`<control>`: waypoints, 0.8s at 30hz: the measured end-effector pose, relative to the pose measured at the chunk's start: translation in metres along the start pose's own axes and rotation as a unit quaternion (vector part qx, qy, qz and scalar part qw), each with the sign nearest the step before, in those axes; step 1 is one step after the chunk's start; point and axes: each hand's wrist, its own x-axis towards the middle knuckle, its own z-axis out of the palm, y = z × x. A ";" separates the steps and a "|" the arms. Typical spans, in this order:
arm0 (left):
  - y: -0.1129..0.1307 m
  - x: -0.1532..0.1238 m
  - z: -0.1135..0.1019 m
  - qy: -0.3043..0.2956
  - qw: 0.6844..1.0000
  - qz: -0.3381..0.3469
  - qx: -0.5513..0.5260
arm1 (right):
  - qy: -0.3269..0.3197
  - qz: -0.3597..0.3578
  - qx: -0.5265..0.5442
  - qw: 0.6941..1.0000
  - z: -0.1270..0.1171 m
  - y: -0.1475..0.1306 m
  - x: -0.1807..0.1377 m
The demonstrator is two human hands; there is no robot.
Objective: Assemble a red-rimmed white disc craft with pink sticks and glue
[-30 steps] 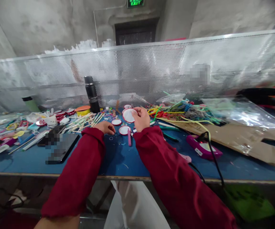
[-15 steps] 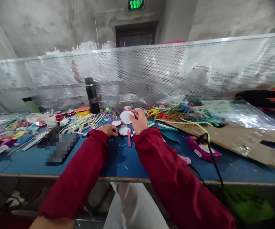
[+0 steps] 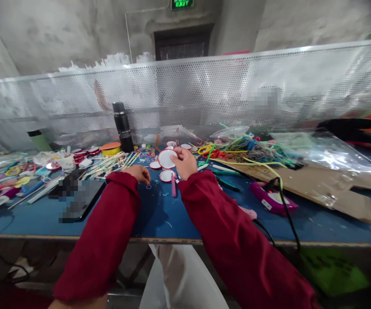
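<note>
My right hand (image 3: 186, 162) grips a round white disc with a red rim (image 3: 166, 159), thumb on its face, held tilted above the table. Just under it lie two more red-rimmed white discs, one to the left (image 3: 155, 165) and one nearer me (image 3: 166, 176). A pink stick-like piece (image 3: 173, 186) overlaps the nearer disc. My left hand (image 3: 139, 174) hovers low over the blue table, fingers curled and drawn together; whatever they may hold is hidden. Right below its fingertips is a small pale ring (image 3: 148, 187), with small blue bits (image 3: 165, 194) to its right.
A black bottle (image 3: 123, 127) stands behind a pile of thin sticks (image 3: 111, 165). To the left are two dark phones, the nearer one (image 3: 84, 199) blurred. Rightward lie green-handled pliers (image 3: 227, 183), tangled cords (image 3: 253, 150), a purple device with a cable (image 3: 274, 199) and flat cardboard (image 3: 317, 186).
My left hand has shifted a little left, its fingers now pointing down beside the small ring. The right hand keeps the disc, moved slightly left. The whole view has tilted slightly.
</note>
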 end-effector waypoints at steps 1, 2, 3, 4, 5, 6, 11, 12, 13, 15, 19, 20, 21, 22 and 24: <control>0.000 -0.001 -0.001 -0.017 1.000 -0.013 0.012 | -0.004 0.001 -0.001 1.000 0.000 0.000 0.000; 0.000 -0.001 -0.001 -0.031 0.999 -0.021 0.022 | -0.006 0.000 -0.002 1.000 0.000 -0.001 0.000; 0.002 -0.001 0.000 -0.040 0.998 -0.026 0.031 | -0.008 -0.003 -0.004 1.000 0.000 -0.001 -0.001; 0.004 0.000 0.001 -0.047 0.998 -0.031 0.041 | -0.009 -0.007 -0.006 1.000 0.000 -0.001 -0.001; 0.006 0.000 0.002 -0.052 0.997 -0.035 0.051 | -0.006 -0.009 -0.008 1.000 0.001 -0.001 -0.001; 0.009 0.001 0.003 -0.055 0.996 -0.039 0.060 | -0.004 -0.009 -0.010 1.000 0.001 -0.001 -0.001; 0.011 0.001 0.006 -0.007 0.998 -0.030 0.049 | 0.002 0.003 -0.025 1.000 0.001 -0.001 -0.002; 0.009 0.000 0.006 0.009 0.999 -0.026 0.043 | 0.003 0.005 -0.028 1.000 0.001 -0.001 -0.002; 0.007 0.001 0.005 0.017 0.999 -0.024 0.036 | 0.003 0.005 -0.030 1.000 0.001 -0.001 -0.002; 0.002 0.002 0.005 0.014 1.000 -0.019 0.014 | 0.000 0.002 -0.031 1.000 0.001 -0.002 -0.002; -0.004 0.005 0.007 0.001 0.999 -0.012 -0.030 | -0.001 0.000 -0.032 0.999 0.000 -0.004 -0.003; -0.005 0.006 0.007 -0.001 0.999 -0.012 -0.039 | 0.000 0.001 -0.031 1.000 0.000 -0.005 -0.003; -0.005 0.007 0.008 -0.006 0.999 -0.012 -0.048 | 0.001 0.002 -0.029 1.000 0.000 -0.005 -0.003; -0.004 0.007 0.008 -0.012 0.998 -0.012 -0.058 | 0.001 0.003 -0.025 1.000 0.000 -0.005 -0.003; -0.002 0.009 0.009 -0.030 0.997 -0.010 -0.067 | -0.003 0.004 -0.019 1.000 0.000 -0.004 -0.003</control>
